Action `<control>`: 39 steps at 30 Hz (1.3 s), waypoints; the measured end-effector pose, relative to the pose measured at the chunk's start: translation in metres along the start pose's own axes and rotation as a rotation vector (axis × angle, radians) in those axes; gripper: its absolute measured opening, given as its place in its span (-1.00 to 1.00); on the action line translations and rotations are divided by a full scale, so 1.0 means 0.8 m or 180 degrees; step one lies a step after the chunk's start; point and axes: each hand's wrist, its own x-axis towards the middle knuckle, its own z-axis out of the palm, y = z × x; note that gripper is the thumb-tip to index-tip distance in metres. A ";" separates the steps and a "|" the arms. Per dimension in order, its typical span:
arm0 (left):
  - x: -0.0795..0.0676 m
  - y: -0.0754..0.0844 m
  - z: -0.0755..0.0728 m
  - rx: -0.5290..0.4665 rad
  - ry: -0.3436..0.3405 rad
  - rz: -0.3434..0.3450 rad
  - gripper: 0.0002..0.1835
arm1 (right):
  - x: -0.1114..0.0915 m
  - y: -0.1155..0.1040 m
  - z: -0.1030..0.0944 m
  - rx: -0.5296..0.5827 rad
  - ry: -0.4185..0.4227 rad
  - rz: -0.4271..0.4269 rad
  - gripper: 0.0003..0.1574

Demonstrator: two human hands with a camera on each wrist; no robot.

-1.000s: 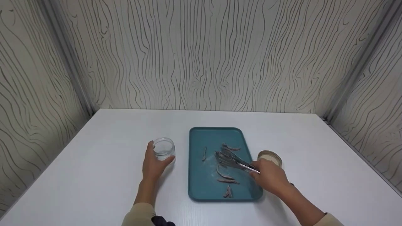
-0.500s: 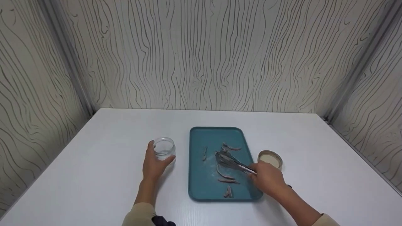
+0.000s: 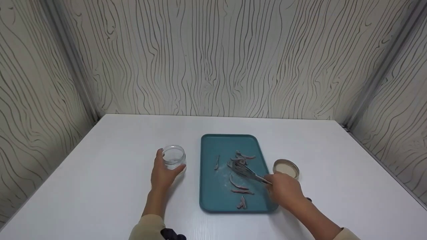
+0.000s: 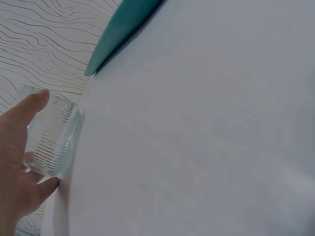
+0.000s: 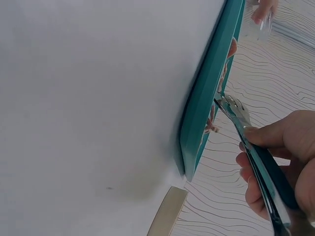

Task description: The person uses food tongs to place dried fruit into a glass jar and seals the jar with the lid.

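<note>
My left hand (image 3: 163, 175) grips a clear, ridged glass jar (image 4: 54, 135) from its left side, the thumb and fingers around it. The jar stands upright on the table, its mouth uncovered. In my right hand (image 3: 285, 188) is a pair of metal tongs (image 3: 248, 173), held by the handles with the tips down on the teal tray (image 3: 217, 203). At the tips lie a few dusty, brownish strips (image 3: 240, 160); whether the tongs pinch one cannot be made out. More strips lie on the tray, such as a curved strip (image 3: 238, 185) nearer me.
A round lid (image 3: 287, 167) with a gold-coloured rim lies right of the tray, partly behind my right hand. Pale powder marks the tray's middle. White table (image 3: 110, 186) surrounds everything, and a wood-grain patterned wall (image 3: 206, 60) closes off the back.
The two arms of the tongs have come closer together, with the tips around the strips on the tray's upper half. My left hand and the jar have stayed in place.
</note>
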 end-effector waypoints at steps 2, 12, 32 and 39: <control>0.000 0.000 0.000 -0.0006 0.0004 0.0003 0.02 | -0.001 0.001 0.001 0.0015 0.0014 -0.0016 -0.83; 0.001 0.001 0.000 -0.0019 -0.0016 0.0005 0.01 | -0.003 0.004 -0.008 0.0161 0.0151 0.0025 -0.79; -0.001 0.002 0.000 0.0038 -0.0035 -0.0088 0.02 | 0.002 0.017 -0.036 0.0343 0.0538 -0.0093 -0.88; 0.000 0.001 -0.001 0.0059 -0.0071 -0.0081 0.02 | 0.008 0.017 -0.049 0.0424 0.0457 -0.0015 -0.94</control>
